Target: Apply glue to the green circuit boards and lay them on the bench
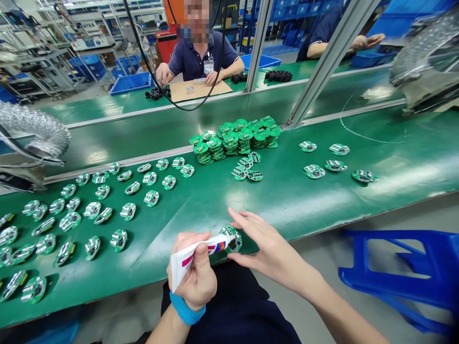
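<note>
Circuit board is lying by the green bench's near edge, at the tube's tip; left hand is clamping tube; right hand's fingers are standing apart around board, contact unclear; over-squeezing is risking flooding it.

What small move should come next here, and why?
Probably a gentle squeeze of the white tube by the left hand: its nozzle points at the green circuit board, with the right hand open beside that board.

green bench | scattered circuit boards, left | stacked boards, far side | five boards, right
</note>
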{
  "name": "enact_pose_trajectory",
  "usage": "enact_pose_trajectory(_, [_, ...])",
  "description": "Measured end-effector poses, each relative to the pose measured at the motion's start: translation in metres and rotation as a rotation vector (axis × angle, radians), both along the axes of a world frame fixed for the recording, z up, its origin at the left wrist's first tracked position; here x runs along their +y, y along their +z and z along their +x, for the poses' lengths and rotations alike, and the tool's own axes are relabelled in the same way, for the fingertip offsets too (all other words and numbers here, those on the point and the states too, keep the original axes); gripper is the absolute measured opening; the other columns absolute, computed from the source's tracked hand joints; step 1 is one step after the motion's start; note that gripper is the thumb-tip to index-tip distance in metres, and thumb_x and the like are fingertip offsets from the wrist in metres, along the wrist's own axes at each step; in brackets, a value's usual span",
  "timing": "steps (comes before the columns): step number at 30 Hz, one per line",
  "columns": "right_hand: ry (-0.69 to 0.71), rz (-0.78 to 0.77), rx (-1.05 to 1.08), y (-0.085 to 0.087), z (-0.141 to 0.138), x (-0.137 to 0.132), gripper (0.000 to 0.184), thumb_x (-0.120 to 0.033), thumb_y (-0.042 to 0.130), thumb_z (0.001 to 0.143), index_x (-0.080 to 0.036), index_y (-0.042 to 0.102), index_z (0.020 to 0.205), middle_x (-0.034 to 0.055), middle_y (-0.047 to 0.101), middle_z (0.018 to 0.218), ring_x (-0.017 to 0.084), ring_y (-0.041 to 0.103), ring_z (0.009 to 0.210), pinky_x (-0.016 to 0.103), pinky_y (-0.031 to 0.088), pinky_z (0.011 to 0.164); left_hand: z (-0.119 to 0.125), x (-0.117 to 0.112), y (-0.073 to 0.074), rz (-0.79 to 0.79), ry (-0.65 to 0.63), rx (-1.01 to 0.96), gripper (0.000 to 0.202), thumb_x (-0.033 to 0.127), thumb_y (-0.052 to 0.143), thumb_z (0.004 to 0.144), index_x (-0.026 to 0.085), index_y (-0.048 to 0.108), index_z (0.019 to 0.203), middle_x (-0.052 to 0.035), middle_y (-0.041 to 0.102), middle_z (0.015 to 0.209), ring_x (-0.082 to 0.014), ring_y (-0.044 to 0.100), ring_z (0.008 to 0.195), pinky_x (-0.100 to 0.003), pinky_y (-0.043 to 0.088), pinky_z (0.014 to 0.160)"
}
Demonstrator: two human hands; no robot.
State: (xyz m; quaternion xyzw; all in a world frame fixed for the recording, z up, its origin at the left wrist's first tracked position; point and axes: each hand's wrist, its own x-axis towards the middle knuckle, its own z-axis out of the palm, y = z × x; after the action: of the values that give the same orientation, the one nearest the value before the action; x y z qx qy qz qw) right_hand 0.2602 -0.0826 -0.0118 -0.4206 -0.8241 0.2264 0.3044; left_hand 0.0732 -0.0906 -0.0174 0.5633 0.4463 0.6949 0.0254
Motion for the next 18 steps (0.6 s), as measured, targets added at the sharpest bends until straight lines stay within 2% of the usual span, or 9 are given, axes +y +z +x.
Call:
enact_pose_trajectory(5, [0.017, 0.020, 0.025, 0.001, 0.000, 0.002, 0.113, -0.018, 0.084, 0.088, -0.035, 0.012, 0.173, 0.0080, 0.071, 0.134, 0.033, 0.064, 0.134, 0.061, 0.051, 0.120, -0.001, -0.010, -0.001, -0.086, -0.026, 0.056, 0.022, 0.033, 0.061, 0.104, 0.019, 0.074, 0.094, -0.0062, 0.073, 0.078, -0.0202, 0.070, 0.069, -0.035, 0.057, 0.064])
enact_pose_trajectory(10, [-0.007, 0.034, 0.022, -0.001, 0.002, 0.004, 0.111, -0.022, 0.083, 0.090, -0.034, 0.011, 0.174, 0.0092, 0.071, 0.134, 0.035, 0.061, 0.138, 0.062, 0.052, 0.119, 0.003, -0.006, -0.001, -0.079, -0.025, 0.131, 0.020, 0.029, 0.060, 0.104, 0.018, 0.074, 0.095, -0.0059, 0.073, 0.079, -0.0185, 0.069, 0.069, -0.032, 0.055, 0.063])
enact_pose_trajectory(14, [-0.041, 0.060, 0.013, -0.007, 0.010, 0.013, 0.112, -0.027, 0.088, 0.087, -0.031, 0.017, 0.173, 0.0115, 0.071, 0.134, 0.035, 0.062, 0.137, 0.059, 0.052, 0.118, 0.006, 0.001, 0.013, 0.050, 0.135, -0.017, 0.021, 0.028, 0.065, 0.100, 0.017, 0.070, 0.083, -0.0034, 0.071, 0.073, -0.0177, 0.065, 0.067, -0.033, 0.052, 0.065])
enact_pose_trajectory(18, [-0.196, 0.129, -0.007, -0.011, 0.038, 0.048, 0.100, -0.031, 0.088, 0.087, -0.027, 0.032, 0.169, 0.0119, 0.072, 0.132, 0.033, 0.065, 0.128, 0.054, 0.056, 0.110, -0.004, 0.019, 0.022, -0.008, 0.342, -0.306, 0.039, 0.051, 0.065, 0.091, 0.021, 0.060, 0.066, -0.0012, 0.061, 0.060, -0.0183, 0.056, 0.058, -0.035, 0.047, 0.062])
